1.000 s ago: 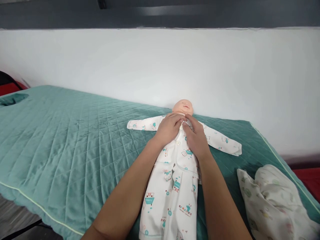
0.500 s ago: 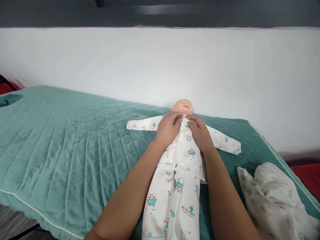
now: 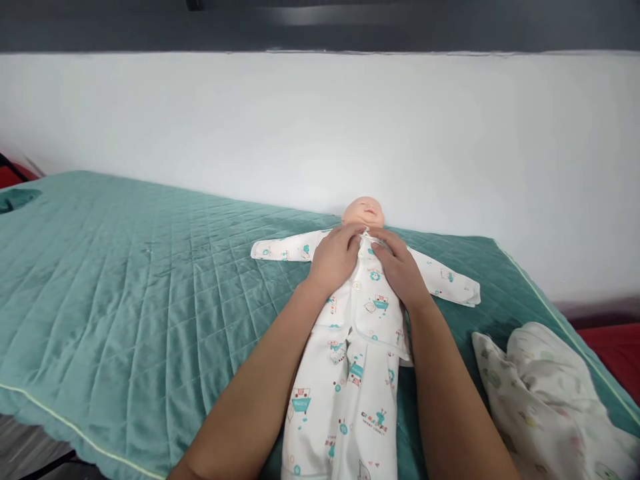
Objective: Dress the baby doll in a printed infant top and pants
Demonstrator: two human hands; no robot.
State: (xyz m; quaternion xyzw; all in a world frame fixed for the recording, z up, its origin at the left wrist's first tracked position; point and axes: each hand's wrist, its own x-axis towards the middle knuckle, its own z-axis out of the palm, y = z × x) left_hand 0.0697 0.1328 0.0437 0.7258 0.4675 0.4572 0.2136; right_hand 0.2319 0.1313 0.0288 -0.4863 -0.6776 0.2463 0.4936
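A baby doll lies on its back, its head toward the wall. It wears a white printed baby shirt with a buttoned front and white printed pants. Both shirt sleeves are spread out to the sides. At the collar, my left hand has its fingers curled on the left side of the neckline. Across from it, my right hand holds the right side of the collar, its thumb on the shirt front. My fingers partly cover the neckline, so the exact grip is hidden.
A green quilted cover lies under the doll. At the lower right sits a crumpled white printed cloth. The white wall rises behind the doll's head. Something red shows beyond the bed's right edge.
My fingers have shifted slightly at the collar, the left ones drawing closer together. The whole view has moved a little; the doll and clothes otherwise lie the same.
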